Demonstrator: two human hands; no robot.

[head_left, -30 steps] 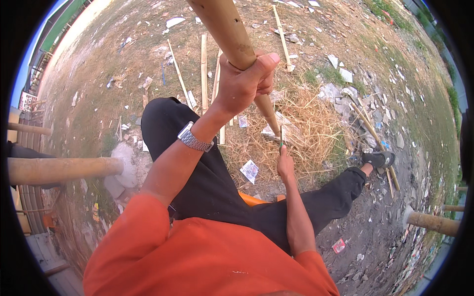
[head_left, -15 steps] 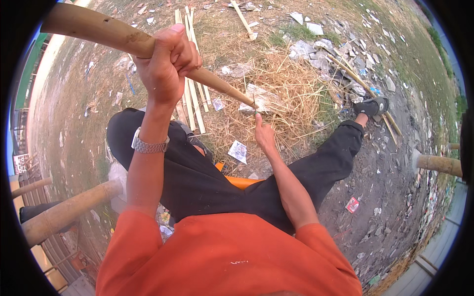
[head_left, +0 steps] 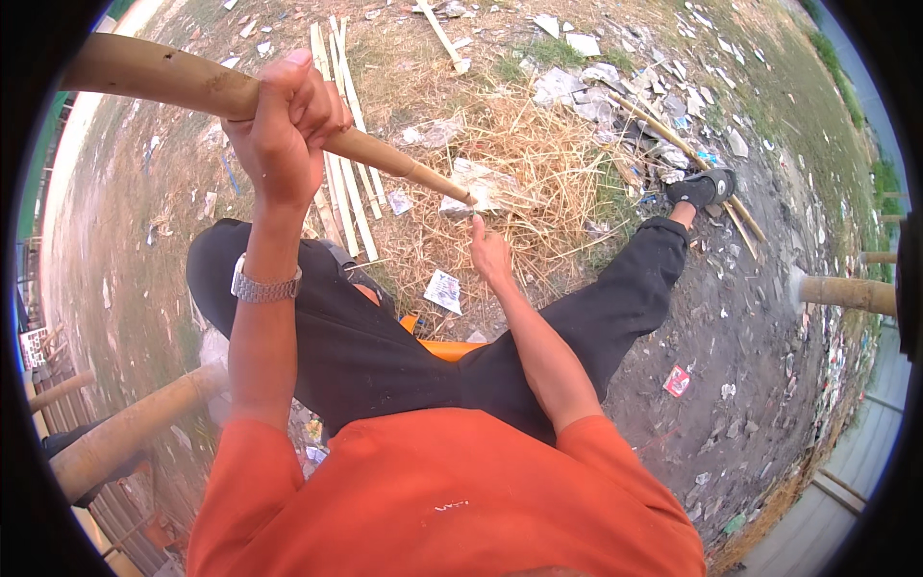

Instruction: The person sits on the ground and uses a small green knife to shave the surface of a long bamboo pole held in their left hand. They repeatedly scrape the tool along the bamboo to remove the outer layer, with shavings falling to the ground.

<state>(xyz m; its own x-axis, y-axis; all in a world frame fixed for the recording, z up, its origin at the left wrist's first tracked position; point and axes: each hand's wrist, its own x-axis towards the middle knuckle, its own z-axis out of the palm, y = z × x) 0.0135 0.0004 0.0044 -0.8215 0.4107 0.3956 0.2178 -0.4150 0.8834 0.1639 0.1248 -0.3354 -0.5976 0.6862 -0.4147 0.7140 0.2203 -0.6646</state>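
Littered ground [head_left: 663,481] carries seemingly already-split bamboo slats [head_left: 358,222] just right of the left hand [head_left: 288,125], whose grip encircles an unsplit bamboo pole [head_left: 389,163] ending beside the right hand [head_left: 491,256], its grip unclear.

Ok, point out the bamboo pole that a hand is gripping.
It's the long pole slanting down from the upper left, gripped by the left hand; the left-side post and right-side post have no hand on them.

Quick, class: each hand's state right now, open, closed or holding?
Left hand: closed around the bamboo pole.
Right hand: closed near the pole's thin end; what it holds, if anything, is too small to tell.
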